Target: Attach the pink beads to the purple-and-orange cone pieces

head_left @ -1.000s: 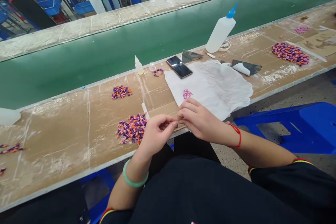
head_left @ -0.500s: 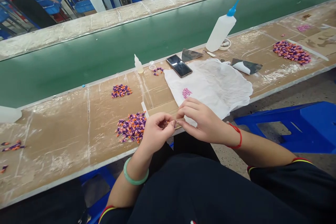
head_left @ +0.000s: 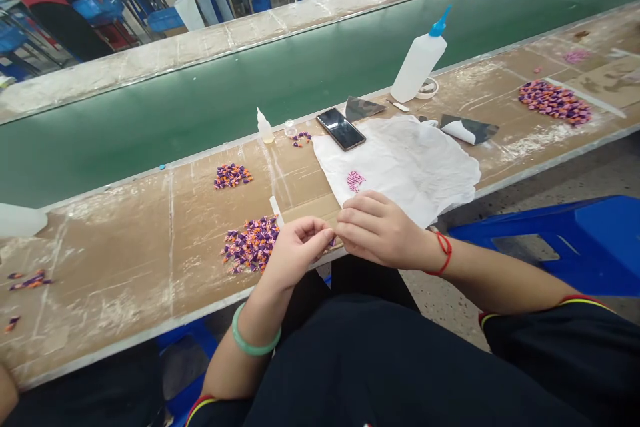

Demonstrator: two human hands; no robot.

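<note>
My left hand [head_left: 297, 250], with a green bangle on its wrist, is closed in a pinch at the table's front edge. A small purple piece [head_left: 332, 241] shows at its fingertips, mostly hidden by the fingers. My right hand [head_left: 377, 230], wearing a red string bracelet, meets it there with fingers curled together; whatever they pinch is out of sight. Beside my left hand lies a heap of small purple, orange and pink pieces [head_left: 250, 245]. Tiny pink bits [head_left: 355, 181] are on a white cloth [head_left: 425, 160] just beyond my right hand.
Farther back are a small dropper bottle [head_left: 265, 127], a phone [head_left: 341, 129] and a large white squeeze bottle [head_left: 419, 67]. More piles [head_left: 233, 176] lie left and right. A green belt [head_left: 200, 107] runs behind the table. A blue stool [head_left: 560, 240] stands at right. People are across the belt.
My right hand's fingers have curled in and turned, covering more of the pinch point. My left hand stays nearly in place. The view has shifted slightly.
</note>
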